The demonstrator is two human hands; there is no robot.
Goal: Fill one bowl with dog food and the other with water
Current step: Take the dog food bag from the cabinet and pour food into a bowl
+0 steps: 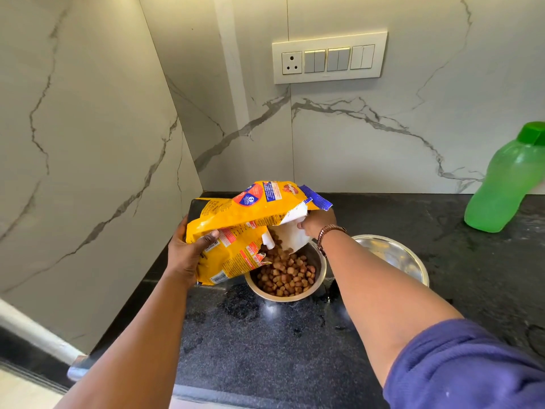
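Leftmost, the left hand (188,255) grips the base end of the yellow dog food bag (244,228), thumb curled over its face and fingers hidden beneath; the bag is tipped with its torn mouth downward, over the near steel bowl (320,278) on the black countertop (265,335); brown kibble (286,276) is spilling from the mouth and already covers the bowl's floor in a thick layer, reaching a good part of the way up its wall. Just right of the opening, the right hand (317,224) pinches the white inner flap of the torn edge, holding the mouth open; a bracelet (327,236) sits on that wrist. Behind the right forearm stands the second steel bowl (395,255), near the first and apparently empty, though the arm hides part of it; farther right, a green water bottle (507,178) with its cap on stands against the marble wall, well apart from both bowls.

As for risks: the torn mouth is ragged and wide, so a steeper tilt could release a rush of kibble that overshoots the rim and scatters across the counter; the bag also hides part of the bowl, so the fill level is harder to judge and it could be overfilled; if the pinch slips, the flap may fold and deflect the stream sideways.
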